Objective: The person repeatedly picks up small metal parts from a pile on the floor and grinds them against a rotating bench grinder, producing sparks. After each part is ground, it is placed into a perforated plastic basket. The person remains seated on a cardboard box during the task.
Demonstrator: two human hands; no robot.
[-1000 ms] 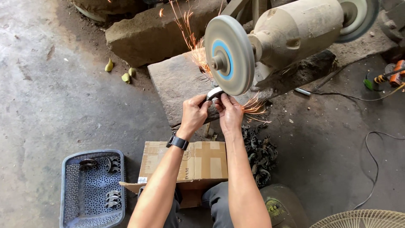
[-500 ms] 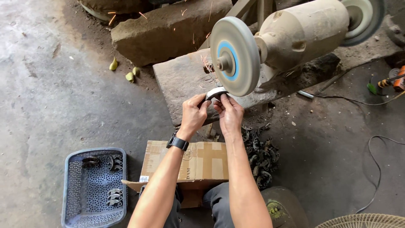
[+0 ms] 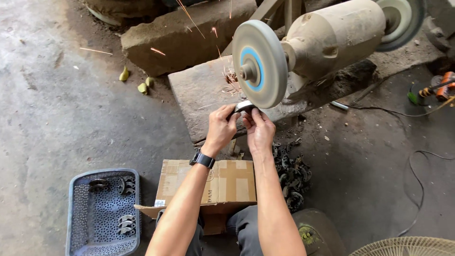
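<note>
My left hand and my right hand together grip a small curved metal part. The part is pressed against the lower edge of a spinning grey grinding wheel with a blue centre. Orange sparks fly up and to the left from the contact. The wheel sits on the shaft of a dusty beige bench grinder motor, which carries a second wheel at its far end. A black watch is on my left wrist.
A cardboard box lies over my lap. A blue perforated plastic basket with several metal parts stands at the lower left. A pile of dark metal parts lies to my right. Stone blocks, cables, a fan guard.
The part was at the wheel with sparks, then pulled slightly back with no sparks. Now it is pressed to the wheel again and sparks fly up-left. The camera view shifted a little.
</note>
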